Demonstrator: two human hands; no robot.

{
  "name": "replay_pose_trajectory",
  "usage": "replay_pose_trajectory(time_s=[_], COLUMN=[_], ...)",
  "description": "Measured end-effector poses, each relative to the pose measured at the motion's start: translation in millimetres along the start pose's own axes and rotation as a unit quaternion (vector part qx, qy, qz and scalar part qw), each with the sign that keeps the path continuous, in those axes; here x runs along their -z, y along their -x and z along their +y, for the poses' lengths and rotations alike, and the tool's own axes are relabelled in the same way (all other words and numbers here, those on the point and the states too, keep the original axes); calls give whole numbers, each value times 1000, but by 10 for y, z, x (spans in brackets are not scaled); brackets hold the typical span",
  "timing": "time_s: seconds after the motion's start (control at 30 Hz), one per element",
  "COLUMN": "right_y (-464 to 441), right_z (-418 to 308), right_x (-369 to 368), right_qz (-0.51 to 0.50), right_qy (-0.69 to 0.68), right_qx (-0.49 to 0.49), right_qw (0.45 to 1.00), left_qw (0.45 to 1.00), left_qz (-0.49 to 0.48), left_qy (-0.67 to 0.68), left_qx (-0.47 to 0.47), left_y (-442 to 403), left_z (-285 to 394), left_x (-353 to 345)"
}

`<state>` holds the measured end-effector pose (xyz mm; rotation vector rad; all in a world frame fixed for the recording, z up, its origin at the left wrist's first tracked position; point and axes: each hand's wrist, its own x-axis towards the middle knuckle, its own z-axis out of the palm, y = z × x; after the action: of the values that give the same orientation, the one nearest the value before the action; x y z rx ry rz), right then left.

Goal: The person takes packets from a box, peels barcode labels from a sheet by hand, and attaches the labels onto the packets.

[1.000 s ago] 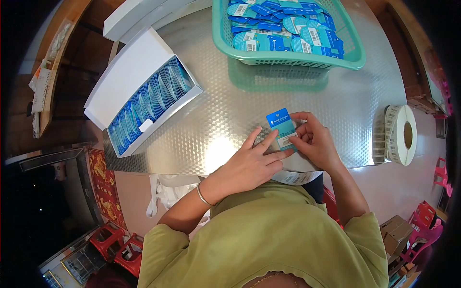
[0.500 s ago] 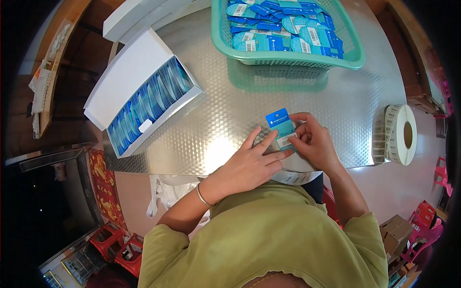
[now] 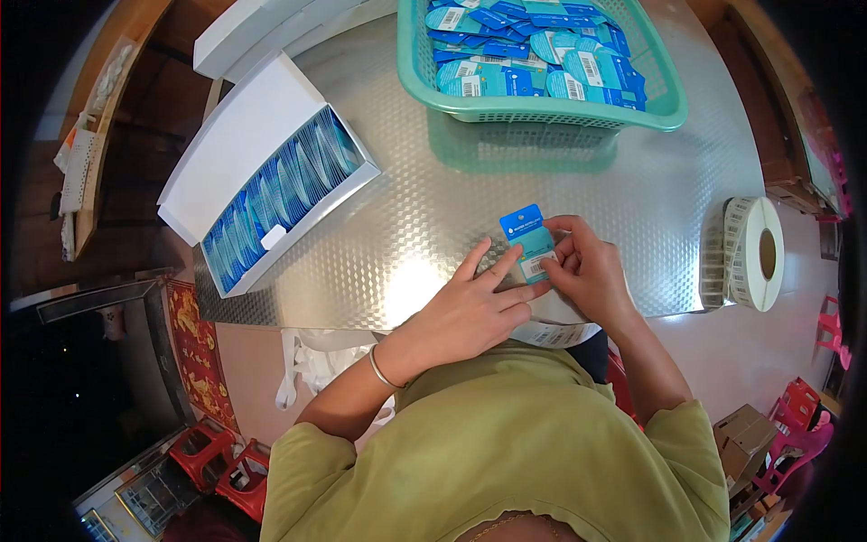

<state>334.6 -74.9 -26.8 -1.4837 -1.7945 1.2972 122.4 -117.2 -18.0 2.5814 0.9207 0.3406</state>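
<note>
A blue and teal card point(image 3: 526, 230) lies near the table's front edge, with a white barcode label point(image 3: 536, 263) on its lower part. My left hand point(image 3: 470, 312) rests with its fingers spread, the fingertips on the card's left and lower edges. At the card's right side is my right hand point(image 3: 587, 275), its thumb on the label and its fingers curled. Whether the right fingers grip anything beneath them is hidden. A strip of labels point(image 3: 555, 334) hangs at the table edge below my hands.
A green basket point(image 3: 542, 116) full of similar cards stands at the back. An open white box point(image 3: 244, 135) of packed cards point(image 3: 280, 199) is at the left, with more white boxes point(image 3: 262, 36) behind. The label roll point(image 3: 754, 253) stands at the table's right edge.
My right hand has shifted very slightly, its thumb still over the label. The card and my left hand are almost unmoved.
</note>
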Motion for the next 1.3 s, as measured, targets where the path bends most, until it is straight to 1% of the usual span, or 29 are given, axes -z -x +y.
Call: replay_pose_trajectory(time_s=[0.13, 0.23, 0.33, 0.37, 0.43, 0.53, 0.63, 0.73, 0.83, 0.87, 0.93, 1.03, 1.13, 1.23, 1.3], right_y=[20, 27, 30, 30, 31, 11, -52, -78, -115, -140, -171, -148, -203, -246, -206], right_z=[-35, -9, -66, -75, -95, -163, -123, -28, -21, -16, 2, -52, 53, 116, 7], right_x=[-6, -14, 12, 8, -5, 29, 166, 192, 246, 242, 221, 170, 191, 221, 226], right_qz=[7, 18, 31, 39, 56, 51, 19, 38, 3, 24, 64, 36, 27, 26, -8], right_qy=[38, 96, 243, 272, 329, 354, 308, 275, 177, 181, 186, 213, 196, 176, 195], right_qx=[4, 48, 102, 113, 135, 116, 58, 74, 47, 122, 267, 239, 226, 224, 232], right_qw=[999, 994, 964, 955, 933, 926, 949, 958, 983, 976, 943, 947, 954, 958, 953], left_qw=[1000, 1000, 1000, 1000, 1000, 1000, 1000, 1000, 1000, 1000, 1000, 1000, 1000, 1000, 1000], left_qz=[8, -10, -19, -18, -15, -6, 10, 12, 13, 16, 19, 19, 21, 22, 22], left_qy=[4, -16, -17, -14, -8, -9, 7, 14, 2, 2, 4, 4, 12, 8, 3], left_qx=[1, -11, -8, -7, -6, -6, 2, 4, 6, 6, 5, 3, 6, 4, 1], left_y=[11, 3, 6, 4, 2, 3, 13, 18, 11, 9, 5, 3, 17, 25, 27], left_z=[10, 25, 28, 28, 28, 23, 38, 31, 37, 32, 32, 32, 27, 21, 18], left_x=[-1, -9, 2, 6, 13, -2, 3, -25, -1, 3, 3, 3, -7, -29, -30])
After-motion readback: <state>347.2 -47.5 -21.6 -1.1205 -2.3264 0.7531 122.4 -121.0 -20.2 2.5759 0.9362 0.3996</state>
